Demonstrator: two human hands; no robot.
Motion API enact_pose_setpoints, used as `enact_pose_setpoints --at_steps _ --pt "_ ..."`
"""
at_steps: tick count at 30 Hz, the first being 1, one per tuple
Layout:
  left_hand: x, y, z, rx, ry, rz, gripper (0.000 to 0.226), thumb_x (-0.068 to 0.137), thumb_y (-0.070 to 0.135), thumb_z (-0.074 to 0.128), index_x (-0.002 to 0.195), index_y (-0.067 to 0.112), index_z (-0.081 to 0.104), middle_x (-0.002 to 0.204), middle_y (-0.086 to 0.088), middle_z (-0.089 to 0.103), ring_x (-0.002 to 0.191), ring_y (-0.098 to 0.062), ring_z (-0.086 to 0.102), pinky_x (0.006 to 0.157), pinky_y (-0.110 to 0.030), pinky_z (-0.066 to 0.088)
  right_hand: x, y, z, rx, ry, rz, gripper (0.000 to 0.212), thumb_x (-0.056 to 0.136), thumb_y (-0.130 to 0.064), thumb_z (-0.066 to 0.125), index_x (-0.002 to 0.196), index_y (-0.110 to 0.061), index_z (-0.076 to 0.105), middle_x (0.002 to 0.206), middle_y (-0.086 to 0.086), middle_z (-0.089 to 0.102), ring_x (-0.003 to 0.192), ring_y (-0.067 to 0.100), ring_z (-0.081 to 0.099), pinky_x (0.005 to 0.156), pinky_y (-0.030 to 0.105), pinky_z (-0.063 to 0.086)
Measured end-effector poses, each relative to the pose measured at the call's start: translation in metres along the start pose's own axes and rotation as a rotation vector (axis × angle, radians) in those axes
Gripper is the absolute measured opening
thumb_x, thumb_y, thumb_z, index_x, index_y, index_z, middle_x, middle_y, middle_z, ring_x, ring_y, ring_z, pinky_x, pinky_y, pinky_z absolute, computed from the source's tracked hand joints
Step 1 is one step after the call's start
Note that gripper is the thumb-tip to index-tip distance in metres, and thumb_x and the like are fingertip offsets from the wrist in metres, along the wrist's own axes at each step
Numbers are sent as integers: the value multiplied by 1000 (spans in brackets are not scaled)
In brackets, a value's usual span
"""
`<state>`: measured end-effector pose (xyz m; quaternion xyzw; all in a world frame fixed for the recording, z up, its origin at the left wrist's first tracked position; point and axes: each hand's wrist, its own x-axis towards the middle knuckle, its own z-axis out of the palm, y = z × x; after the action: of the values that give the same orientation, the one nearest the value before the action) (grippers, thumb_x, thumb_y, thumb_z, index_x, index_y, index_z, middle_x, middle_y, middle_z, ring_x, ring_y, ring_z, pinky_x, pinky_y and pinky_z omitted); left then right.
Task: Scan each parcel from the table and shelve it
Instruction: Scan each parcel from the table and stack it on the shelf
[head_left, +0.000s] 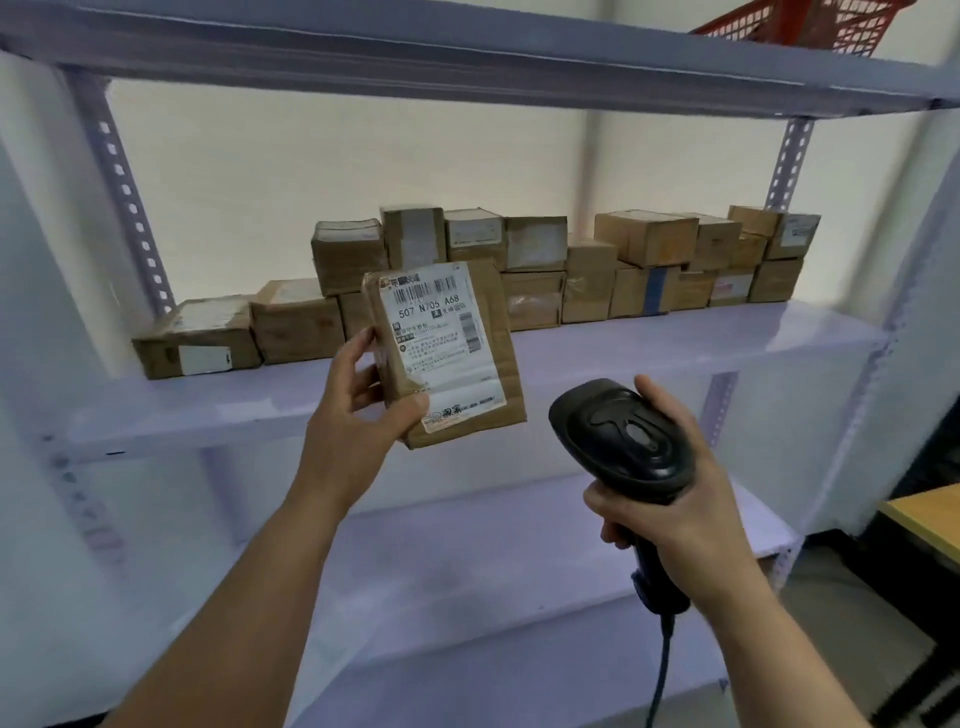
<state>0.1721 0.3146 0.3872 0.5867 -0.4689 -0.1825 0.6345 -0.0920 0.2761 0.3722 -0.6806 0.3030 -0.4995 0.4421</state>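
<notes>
Shelf: I see a pale lilac metal shelf (675, 353) filling most of my view, with its middle board running across from 9 to 3 o'clock.
Boxes: a row of brown taped boxes (535, 270) sits along the back of that board, stacked two high from the centre toward 2 o'clock and one high toward 9 o'clock.
Basket: a red mesh basket (810, 26) stands on the top board at 1 o'clock, cut off by the frame.
Tabletop: I see a wooden tabletop (924, 512) corner at the 4 o'clock edge.
Left hand: the left hand (358, 410) is raised at centre. Its fingers (358, 348) wrap the parcel's left edge and its thumb presses the lower front.
Right hand: the right hand (680, 499), at 4 o'clock of the parcel, has its fingers closed around the scanner's handle.
Parcel: the flat brown parcel (498, 358) is held in the air in front of the middle board, nearly upright, not touching the boxes.
Scanner: the black scanner (623, 436) is near the parcel's lower right corner and apart from it, with the top of its head toward me.
Label: a white label (436, 332) with barcodes faces me. I read "507 N705 A68".
Cable: a dark cable (662, 670) hangs from the handle toward 6 o'clock.
</notes>
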Motion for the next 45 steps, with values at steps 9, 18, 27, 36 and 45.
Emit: enact_pose_setpoints --at_steps 9,18,27,36,45 --pt "82 -4 -115 -50 228 15 63 86 13 67 139 37 42 117 0 65 102 -14 66 69 -27 57 53 1 80 0 -157 -24 96 69 11 78 129 -56 44 117 -6 60 61 27 67 54 31 56" --pt "190 3 -157 2 164 -176 44 88 34 60 131 32 53 115 -3 67 89 -22 68 67 -36 57 92 6 106 9 -128 -46 97 68 13 78 118 -65 49 115 -9 59 59 29 66 53 31 56" --pt "231 -29 -164 24 90 -224 76 76 64 67 140 31 41 124 2 59 104 -17 63 78 -33 54 111 23 116 26 -105 10 98 67 13 79 124 -60 48 107 -17 64 57 31 64 53 32 56" --pt "233 -56 -151 162 102 -178 72 82 18 75 142 20 36 129 -8 57 113 -22 56 90 -31 45 117 30 117 0 -135 42 97 68 13 79 131 -53 45 105 -29 61 62 29 67 54 31 57" --pt "229 -56 -150 218 127 -178 91 81 25 76 151 30 18 138 -4 52 123 -23 51 102 -39 43 110 31 115 -14 -168 53 96 69 10 79 136 -50 42 106 -34 59 60 31 66 55 32 57"
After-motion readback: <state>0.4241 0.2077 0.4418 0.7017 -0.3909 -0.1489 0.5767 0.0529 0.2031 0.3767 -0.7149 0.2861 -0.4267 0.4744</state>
